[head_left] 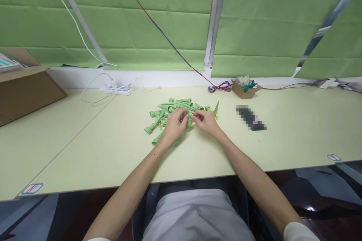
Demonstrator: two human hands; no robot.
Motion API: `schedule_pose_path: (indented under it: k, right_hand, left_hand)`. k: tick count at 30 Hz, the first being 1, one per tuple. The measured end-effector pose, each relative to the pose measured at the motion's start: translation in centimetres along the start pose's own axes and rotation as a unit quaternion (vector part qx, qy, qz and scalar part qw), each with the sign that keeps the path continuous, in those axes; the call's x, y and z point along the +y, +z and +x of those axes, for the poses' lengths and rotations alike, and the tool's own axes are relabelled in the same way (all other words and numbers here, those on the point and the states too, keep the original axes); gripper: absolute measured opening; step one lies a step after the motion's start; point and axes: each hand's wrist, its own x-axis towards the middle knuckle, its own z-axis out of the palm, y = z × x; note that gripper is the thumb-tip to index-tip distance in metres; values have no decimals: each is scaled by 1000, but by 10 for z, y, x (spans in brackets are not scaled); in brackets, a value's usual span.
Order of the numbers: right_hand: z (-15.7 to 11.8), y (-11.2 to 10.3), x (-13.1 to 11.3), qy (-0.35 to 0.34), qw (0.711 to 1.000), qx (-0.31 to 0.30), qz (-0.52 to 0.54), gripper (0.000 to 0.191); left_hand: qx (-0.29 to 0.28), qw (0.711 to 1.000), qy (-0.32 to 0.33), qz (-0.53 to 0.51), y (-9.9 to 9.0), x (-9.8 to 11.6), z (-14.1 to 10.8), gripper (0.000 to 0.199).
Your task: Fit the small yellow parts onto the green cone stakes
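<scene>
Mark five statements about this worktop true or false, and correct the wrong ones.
1. Both bare hands, left and right, are at the pile of light-green plastic cone-shaped pieces. True.
2. The small open brown cardboard box stands left of the pile. False: it stands to the right, farther back.
3. A white power strip lies left of the pile. True.
4. The fabric blinds behind the table are red. False: they are green.
5. A coil of red and blue wire lies beside the small box. True.
</scene>
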Motion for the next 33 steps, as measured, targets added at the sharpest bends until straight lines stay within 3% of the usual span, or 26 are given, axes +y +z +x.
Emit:
schedule_pose_path:
  k: [14,24,33]
  right_hand:
    - [2,12,8,93,993,32,71,27]
    - [0,17,6,193,954,26,228,30]
    - [3,14,7,180,956,64,225,34]
  left_hand:
    - [-1,1000,10,7,4,-2,-3,17]
    - [10,999,47,26,8,-4,-5,15]
    - [-8,998,31,-47,5,0,-4,24]
